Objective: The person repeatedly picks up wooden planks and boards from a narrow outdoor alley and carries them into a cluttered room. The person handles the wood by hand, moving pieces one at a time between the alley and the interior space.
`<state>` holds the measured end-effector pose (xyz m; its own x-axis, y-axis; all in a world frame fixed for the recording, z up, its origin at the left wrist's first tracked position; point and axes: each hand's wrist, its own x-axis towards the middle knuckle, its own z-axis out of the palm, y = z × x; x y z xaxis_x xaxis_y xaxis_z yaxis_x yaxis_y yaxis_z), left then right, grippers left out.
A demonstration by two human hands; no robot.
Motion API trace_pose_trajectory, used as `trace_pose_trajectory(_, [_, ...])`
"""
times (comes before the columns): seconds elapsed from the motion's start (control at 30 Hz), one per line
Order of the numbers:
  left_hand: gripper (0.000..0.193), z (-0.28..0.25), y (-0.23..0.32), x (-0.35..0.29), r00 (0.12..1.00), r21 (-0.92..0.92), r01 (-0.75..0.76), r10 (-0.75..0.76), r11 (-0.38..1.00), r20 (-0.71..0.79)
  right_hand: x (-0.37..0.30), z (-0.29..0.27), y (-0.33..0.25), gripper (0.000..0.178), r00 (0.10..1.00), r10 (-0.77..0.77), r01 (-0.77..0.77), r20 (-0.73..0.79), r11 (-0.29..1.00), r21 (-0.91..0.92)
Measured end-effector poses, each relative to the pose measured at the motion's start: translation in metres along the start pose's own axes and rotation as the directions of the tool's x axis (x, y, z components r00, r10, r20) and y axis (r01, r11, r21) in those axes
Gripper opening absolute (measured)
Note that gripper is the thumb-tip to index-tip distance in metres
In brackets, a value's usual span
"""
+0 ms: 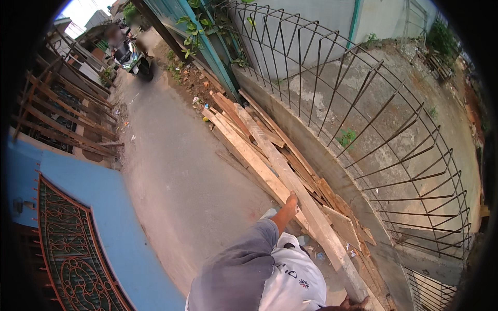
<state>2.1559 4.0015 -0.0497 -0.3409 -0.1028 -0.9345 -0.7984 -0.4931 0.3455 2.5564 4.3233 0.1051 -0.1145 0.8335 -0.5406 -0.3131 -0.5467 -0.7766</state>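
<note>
A long, weathered wooden plank [282, 168] runs slantwise from the lumber pile to the lower edge of the view. My left hand [291, 203] is closed on its left edge, partway along; the fingers beneath are hidden. Near the plank's closest end, my right hand [355, 301] holds it from below, partly cut off by the lower edge. A paler beam [254, 161] lies just left of the plank. More loose boards [342, 224] are stacked under and to the right of it, against a low concrete wall.
A low wall [311, 137] topped with bent iron bars [384, 111] borders the pile on the right. The paved lane [171, 171] stretches to my left. Along it, a person rides a motorbike [137, 65] in the distance. A blue wall [111, 207] with an ornate metal gate [72, 233] stands left.
</note>
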Motion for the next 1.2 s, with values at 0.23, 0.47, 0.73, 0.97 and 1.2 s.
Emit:
trace_pose_trajectory(0.23, [0.054,0.036,0.098,-0.056,0.475,0.124,-0.876,0.878,0.466,0.060,0.020,0.000,-0.005,0.072,0.998,0.042,-0.043,0.049,0.999,0.016])
trace_pose_trajectory(0.47, [0.032,0.172,0.229,-0.369,-0.744,-0.116,-0.660,0.624,-0.742,0.238,0.069,-0.018,0.012,0.073,0.997,-0.068,0.075,0.045,0.979,-0.188])
trace_pose_trajectory(0.73, [0.081,0.285,0.274,-0.444,0.000,0.366,-0.511,0.426,-0.777,0.905,0.094,0.033,0.023,0.070,0.988,0.137,-0.131,0.065,0.987,-0.095])
trace_pose_trajectory(0.97, [0.077,0.289,0.275,-0.440,-0.063,0.363,-0.479,0.444,-0.799,0.894,0.136,0.050,0.032,0.069,0.978,0.209,-0.204,0.019,0.968,-0.147])
trace_pose_trajectory(1.2, [0.071,0.290,0.274,-0.433,-0.140,0.345,-0.456,0.449,-0.821,0.882,0.169,0.051,0.039,0.067,0.966,0.259,-0.258,-0.022,0.947,-0.189])
